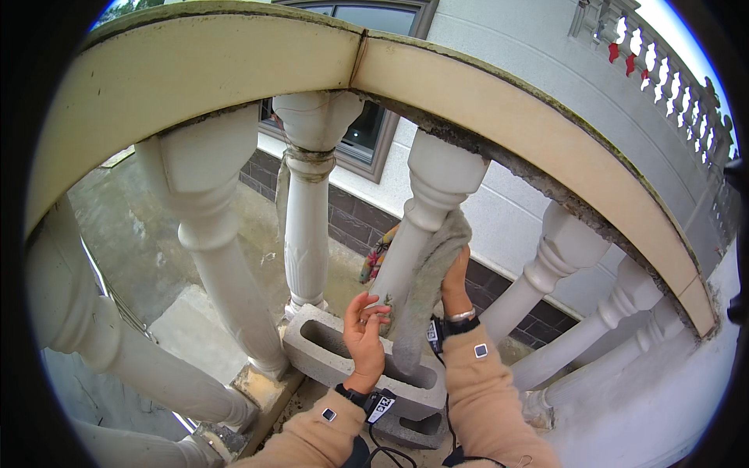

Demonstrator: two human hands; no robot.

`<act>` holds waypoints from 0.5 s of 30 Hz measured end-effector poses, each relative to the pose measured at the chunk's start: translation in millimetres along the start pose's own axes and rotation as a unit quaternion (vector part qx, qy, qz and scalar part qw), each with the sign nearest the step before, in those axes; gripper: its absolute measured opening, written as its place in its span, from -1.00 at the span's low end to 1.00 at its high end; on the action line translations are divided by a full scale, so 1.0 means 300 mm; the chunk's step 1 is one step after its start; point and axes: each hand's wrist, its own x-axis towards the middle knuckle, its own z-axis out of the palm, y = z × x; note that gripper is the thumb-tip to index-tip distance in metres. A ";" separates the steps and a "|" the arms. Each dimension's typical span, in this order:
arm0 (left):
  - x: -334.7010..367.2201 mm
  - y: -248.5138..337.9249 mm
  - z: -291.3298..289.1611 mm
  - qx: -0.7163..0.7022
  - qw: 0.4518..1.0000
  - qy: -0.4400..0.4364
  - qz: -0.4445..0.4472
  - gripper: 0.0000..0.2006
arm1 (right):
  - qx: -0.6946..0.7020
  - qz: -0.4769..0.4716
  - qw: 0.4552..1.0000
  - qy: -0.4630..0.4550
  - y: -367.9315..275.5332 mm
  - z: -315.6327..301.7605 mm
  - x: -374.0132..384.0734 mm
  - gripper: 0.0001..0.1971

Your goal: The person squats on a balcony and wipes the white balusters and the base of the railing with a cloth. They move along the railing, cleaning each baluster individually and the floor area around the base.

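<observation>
A long grey cloth (pixel 427 292) is draped round a white baluster (pixel 446 170) and hangs down its right side to the concrete block below. My right hand (pixel 456 285) grips the cloth from the right, its fingertips partly hidden behind it. On the baluster's lower left, my left hand (pixel 364 340) is raised with its fingers apart and slightly bent, holding nothing. Both wrists carry black straps with small devices. A grey hollow concrete block (pixel 316 365) lies beneath my hands, the cloth's lower end hanging over its opening.
A curved cream handrail (pixel 218 58) tops several white balusters around me. A second baluster (pixel 306 226) has a cord and cloth strip tied near its top. Colourful bundled items (pixel 376 257) show behind the railing. Beyond stand a white wall (pixel 484 70) and a window (pixel 374 17).
</observation>
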 end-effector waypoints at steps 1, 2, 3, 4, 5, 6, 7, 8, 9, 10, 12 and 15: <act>0.003 -0.011 -0.001 0.010 1.000 0.000 0.004 -0.56 | -0.082 -0.094 0.992 0.001 -0.029 0.040 -0.018 -0.66; 0.001 -0.023 -0.002 0.019 1.000 0.006 0.000 -0.56 | -0.162 -0.176 0.971 0.006 -0.052 0.089 -0.046 -0.66; -0.001 -0.033 -0.005 0.030 0.999 0.018 -0.003 -0.56 | -0.232 -0.262 0.936 0.022 -0.069 0.144 -0.058 -0.66; 0.000 -0.043 -0.006 0.056 0.998 0.023 0.012 -0.56 | -0.315 -0.264 0.909 0.072 -0.078 0.202 -0.070 -0.66; -0.001 -0.050 -0.009 0.041 0.998 0.038 0.008 -0.57 | -0.384 -0.293 0.865 0.133 -0.076 0.261 -0.050 -0.65; 0.004 -0.056 -0.011 0.022 0.998 0.052 0.014 -0.58 | -0.392 -0.272 0.863 0.167 -0.075 0.303 -0.037 -0.65; 0.005 -0.059 -0.013 0.003 0.998 0.065 0.022 -0.59 | -0.396 -0.296 0.846 0.199 -0.077 0.322 -0.031 -0.66; 0.008 -0.057 -0.017 0.039 0.995 0.088 0.008 -0.58 | -0.407 -0.304 0.833 0.217 -0.077 0.328 -0.018 -0.66; 0.010 -0.053 -0.017 0.042 0.996 0.075 0.008 -0.58 | -0.442 -0.293 0.822 0.209 -0.081 0.320 -0.007 -0.67; 0.009 -0.044 -0.019 0.045 0.997 0.062 0.005 -0.58 | -0.430 -0.285 0.835 0.194 -0.090 0.289 0.001 -0.68; 0.003 -0.024 -0.016 0.044 0.998 0.042 0.019 -0.57 | -0.341 -0.244 0.898 0.129 -0.125 0.204 0.022 -0.75; -0.017 0.007 0.000 -0.003 1.000 0.016 0.005 -0.57 | 0.010 -0.003 0.992 0.122 -0.158 0.124 0.043 -0.81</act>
